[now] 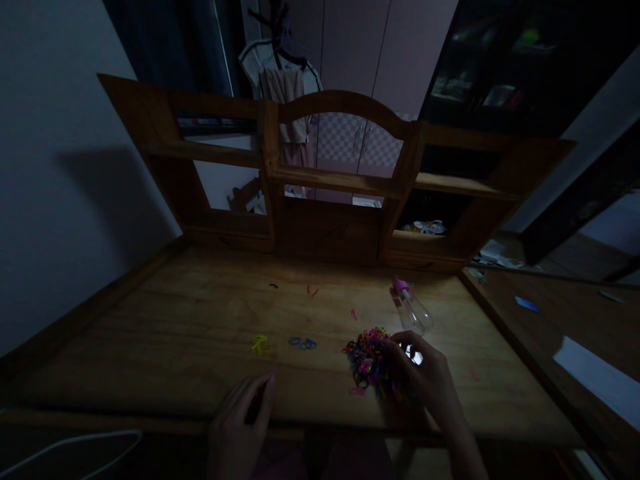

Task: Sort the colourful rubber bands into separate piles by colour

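Note:
A heap of small multicoloured rubber bands (367, 357) lies near the front of the wooden desk. My right hand (425, 373) reaches into its right side, thumb and forefinger closed together among the bands; what they pinch is too small to make out. At the desk's front edge is my left hand (243, 417), its thumb and fingertips meeting. Anything between them is hidden in the dim light. Beyond my left hand sit a small cluster of yellow bands (259, 345) and a few blue bands (303, 343). Pink bands (357, 391) lie just in front of the heap.
Behind the heap, a clear bottle (416, 312) with a pink top lies on its side. Orange bands (312, 291), a dark band (273, 286) and a pink band (353, 313) are farther back. A wooden shelf unit (330, 230) borders the desk's rear. White paper (597, 377) lies right.

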Demonstrator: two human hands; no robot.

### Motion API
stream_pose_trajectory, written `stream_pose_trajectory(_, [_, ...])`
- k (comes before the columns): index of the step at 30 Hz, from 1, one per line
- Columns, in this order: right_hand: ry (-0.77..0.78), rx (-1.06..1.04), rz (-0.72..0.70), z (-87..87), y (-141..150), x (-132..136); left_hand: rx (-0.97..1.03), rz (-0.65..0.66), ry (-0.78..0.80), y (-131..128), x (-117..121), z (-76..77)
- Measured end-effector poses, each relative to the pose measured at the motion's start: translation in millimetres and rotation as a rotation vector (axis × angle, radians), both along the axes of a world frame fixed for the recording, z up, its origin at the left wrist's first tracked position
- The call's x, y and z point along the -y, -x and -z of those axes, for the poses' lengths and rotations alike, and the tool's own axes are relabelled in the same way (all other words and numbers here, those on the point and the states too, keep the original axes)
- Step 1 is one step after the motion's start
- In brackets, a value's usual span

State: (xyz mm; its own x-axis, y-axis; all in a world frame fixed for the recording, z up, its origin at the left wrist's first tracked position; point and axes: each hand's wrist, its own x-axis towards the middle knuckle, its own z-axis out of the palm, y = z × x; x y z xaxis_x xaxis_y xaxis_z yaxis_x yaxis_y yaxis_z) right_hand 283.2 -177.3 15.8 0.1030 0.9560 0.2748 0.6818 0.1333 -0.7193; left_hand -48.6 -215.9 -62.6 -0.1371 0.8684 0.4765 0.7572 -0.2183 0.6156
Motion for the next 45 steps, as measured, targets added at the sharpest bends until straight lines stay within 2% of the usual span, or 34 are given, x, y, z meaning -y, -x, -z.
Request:
stream_pose_trajectory(5, [-0.029,-0.049,-0.012,-8.6,2,4,0.003,-0.001,0.037,1,1,2.7])
stream_pose_trajectory(11, [-0.043,-0.076,-0.046,-25.7,6,3,-0.027,0.032,0.002,1,1,4.8])
stream_pose_trajectory(15, [-0.124,0.007,-0.126,-35.6,10,-27,-0.016,0.017,-0.004,1,1,3.0])
stream_pose_trajectory(18, [-0.135,0.112,-0.216,-34.7,15,-61,-0.047,0.021,-0.032,0,0,0.9])
stream_pose_trajectory(22, [-0.022,0.300,-0.344,-25.1,20,-94,-0.085,0.027,-0.086,1,-1,0.7])
stream_pose_trajectory(26, [0.027,0.417,-0.384,-18.9,18,-107,-0.133,0.037,-0.104,5,-1,5.2])
stream_pose_trajectory(30, [0.063,0.483,-0.381,-20.3,12,-114,-0.246,0.098,-0.165,9,-2,8.5])
stream_pose_trajectory(34, [0.045,0.422,-0.394,-26.7,15,-123,-0.267,0.084,-0.215,8,-2,6.6])
stream_pose_trajectory(39, [0.030,0.354,-0.482,-30.0,46,-142,-0.226,0.055,-0.208,3,-3,-2.3])
stream_pose_trajectory(42, [0.022,0.338,-0.537,-22.7,80,-160,-0.232,0.061,-0.212,2,-3,-5.0])
stream_pose_trajectory(45, [0.019,0.340,-0.554,-14.0,112,-178,-0.228,0.068,-0.216,4,-3,0.1])
